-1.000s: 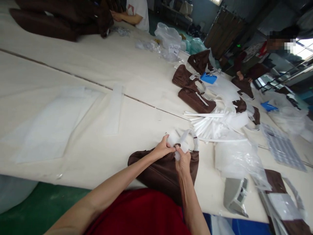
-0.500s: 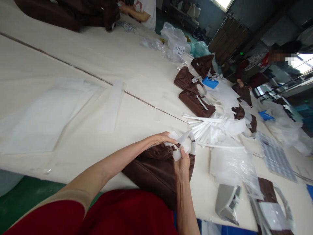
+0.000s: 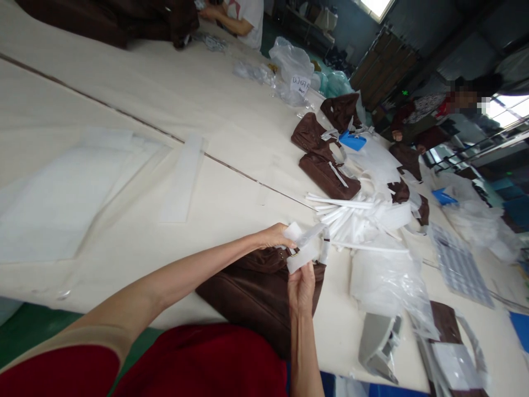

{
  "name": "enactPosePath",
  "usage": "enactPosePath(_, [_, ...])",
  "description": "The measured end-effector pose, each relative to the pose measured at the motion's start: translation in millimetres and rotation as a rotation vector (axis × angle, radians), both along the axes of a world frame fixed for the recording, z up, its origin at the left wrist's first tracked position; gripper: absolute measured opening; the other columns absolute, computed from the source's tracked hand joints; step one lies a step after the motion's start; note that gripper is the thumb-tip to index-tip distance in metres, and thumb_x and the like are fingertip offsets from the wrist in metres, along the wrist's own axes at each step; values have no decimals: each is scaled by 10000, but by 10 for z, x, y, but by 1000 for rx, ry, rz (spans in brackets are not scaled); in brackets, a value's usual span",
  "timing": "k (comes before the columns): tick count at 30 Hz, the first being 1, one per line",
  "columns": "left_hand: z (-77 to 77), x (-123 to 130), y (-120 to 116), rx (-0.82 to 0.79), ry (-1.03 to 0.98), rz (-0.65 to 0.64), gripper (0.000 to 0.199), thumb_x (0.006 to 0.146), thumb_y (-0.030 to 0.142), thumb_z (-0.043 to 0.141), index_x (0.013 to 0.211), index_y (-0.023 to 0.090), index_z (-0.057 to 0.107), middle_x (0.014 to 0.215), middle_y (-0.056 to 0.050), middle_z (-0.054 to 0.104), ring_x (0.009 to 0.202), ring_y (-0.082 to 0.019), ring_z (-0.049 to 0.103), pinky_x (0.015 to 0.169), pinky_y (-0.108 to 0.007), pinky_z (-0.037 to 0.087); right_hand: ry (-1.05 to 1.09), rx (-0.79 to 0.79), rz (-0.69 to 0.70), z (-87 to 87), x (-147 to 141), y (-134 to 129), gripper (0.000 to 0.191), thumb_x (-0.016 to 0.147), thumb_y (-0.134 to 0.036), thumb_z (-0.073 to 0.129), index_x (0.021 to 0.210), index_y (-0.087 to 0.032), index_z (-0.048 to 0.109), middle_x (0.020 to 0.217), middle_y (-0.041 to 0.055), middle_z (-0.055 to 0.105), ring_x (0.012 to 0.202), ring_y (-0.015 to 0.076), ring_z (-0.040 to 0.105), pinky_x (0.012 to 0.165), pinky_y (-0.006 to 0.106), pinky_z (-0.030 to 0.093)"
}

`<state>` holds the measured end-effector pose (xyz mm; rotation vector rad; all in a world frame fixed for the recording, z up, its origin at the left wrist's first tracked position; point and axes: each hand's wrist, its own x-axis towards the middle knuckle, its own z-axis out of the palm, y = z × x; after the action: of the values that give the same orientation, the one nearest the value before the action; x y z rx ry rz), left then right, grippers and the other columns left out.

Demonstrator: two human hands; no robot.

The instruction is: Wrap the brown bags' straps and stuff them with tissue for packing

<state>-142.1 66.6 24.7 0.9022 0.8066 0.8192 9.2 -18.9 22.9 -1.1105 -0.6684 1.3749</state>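
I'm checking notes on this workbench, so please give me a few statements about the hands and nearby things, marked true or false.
1. The right hand holds a white strip. True.
2. The left hand is far from the brown bag. False: it is at the white strip, over the bag.
3. White sticks lie in a loose heap. True.
4. The grey object lies left of the brown bag in the view. False: it lies to the right.
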Motion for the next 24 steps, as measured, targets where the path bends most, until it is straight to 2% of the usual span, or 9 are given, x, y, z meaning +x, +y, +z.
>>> enactPosePath(3, [31, 21, -20, 34, 70, 15, 268, 527, 282, 794, 732, 125, 723, 711, -37, 709, 664, -168, 619, 649, -277, 505, -33, -8, -15, -54, -129, 43, 507, 798, -487, 685, 1209, -206, 593, 1158, 86, 676, 1121, 215, 612, 1017, 412, 476])
enactPosePath(7, [66, 63, -29, 91, 274, 104, 186, 532, 254, 730, 659, 127, 683, 618, 0, 643, 601, -144, 562, 567, -236, 436, -51, -10, -48, -104, -294, 103, 434, 802, -501, 664, 1109, -205, 588, 1053, 44, 688, 1024, 176, 636, 1002, 364, 478])
enactPosePath(11, [111, 141, -100, 119, 389, 183, 101, 537, 214, 681, 537, 149, 603, 555, 12, 570, 606, -140, 521, 515, -217, 341, -151, -49, -122, -157, -393, 134, 357, 834, -524, 609, 1008, -215, 574, 936, 14, 684, 922, 165, 635, 876, 316, 521])
enactPosePath(14, [199, 117, -153, 142, 419, 170, 118, 588, 249, 656, 549, 149, 607, 561, 14, 560, 621, -144, 521, 517, -219, 340, -202, -71, -159, -173, -421, 133, 343, 837, -537, 598, 938, -210, 571, 848, -2, 664, 834, 160, 624, 795, 293, 526])
enactPosePath(17, [297, -88, -111, 77, 287, -22, 176, 607, 303, 704, 645, 134, 671, 596, 6, 600, 601, -143, 532, 536, -233, 387, -202, -77, -191, -166, -439, 115, 360, 825, -538, 611, 954, -203, 583, 842, -3, 659, 807, 155, 611, 765, 281, 516])
enactPosePath(20, [309, -340, 15, -166, 53, -246, 340, 660, 399, 737, 848, 115, 738, 726, -65, 691, 652, -171, 605, 598, -270, 463, -130, -84, -194, -157, -470, 99, 369, 824, -539, 601, 983, -206, 596, 860, 5, 667, 810, 159, 610, 762, 288, 508])
enactPosePath(22, [242, -402, 64, -274, -19, -240, 407, 703, 435, 734, 949, 112, 739, 784, -102, 714, 681, -179, 638, 631, -284, 491, -72, -80, -190, -154, -493, 96, 363, 822, -532, 608, 982, -206, 601, 846, 3, 661, 792, 157, 605, 748, 285, 500])
enactPosePath(24, [134, -344, 26, -271, -31, -117, 405, 693, 410, 765, 961, 108, 731, 769, -95, 712, 654, -161, 632, 627, -269, 488, -47, -80, -203, -152, -512, 95, 361, 803, -518, 646, 971, -201, 604, 812, -9, 644, 745, 144, 582, 710, 266, 484])
